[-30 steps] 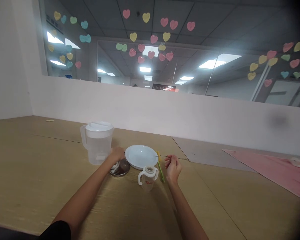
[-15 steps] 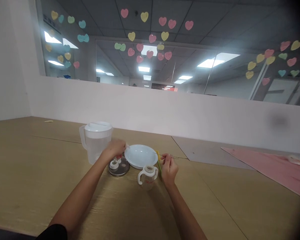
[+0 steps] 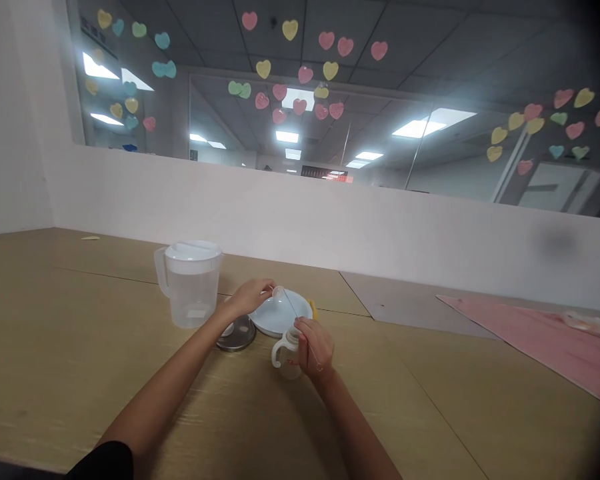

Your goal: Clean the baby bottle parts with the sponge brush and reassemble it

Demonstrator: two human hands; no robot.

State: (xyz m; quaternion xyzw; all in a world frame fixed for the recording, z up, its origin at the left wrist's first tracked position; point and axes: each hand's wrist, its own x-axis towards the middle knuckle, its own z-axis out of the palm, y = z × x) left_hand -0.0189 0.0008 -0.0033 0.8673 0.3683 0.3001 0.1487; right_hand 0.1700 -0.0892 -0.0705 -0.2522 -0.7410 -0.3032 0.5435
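Note:
Over the left rim of the white bowl (image 3: 280,320), my left hand (image 3: 254,295) pinches a small clear round piece (image 3: 279,292). My right hand (image 3: 316,347) is closed around a thin wire-like rod (image 3: 291,303) with a loop at its lower end; its upper end reaches the clear piece. Beneath and beside my right hand stands a clear bottle (image 3: 289,363) with white handles, its right handle hidden. A round metal dish (image 3: 237,335) with a white part on it lies below my left wrist.
A lidded clear pitcher (image 3: 193,290) stands at the left of the bowl. Something yellow (image 3: 313,309) shows at the bowl's right edge. A pink sheet (image 3: 535,340) lies at the right, near the wall.
My right hand has moved left and down, now over the bottle's right side. My left hand has shifted right over the bowl rim, and the rod now slants between both hands.

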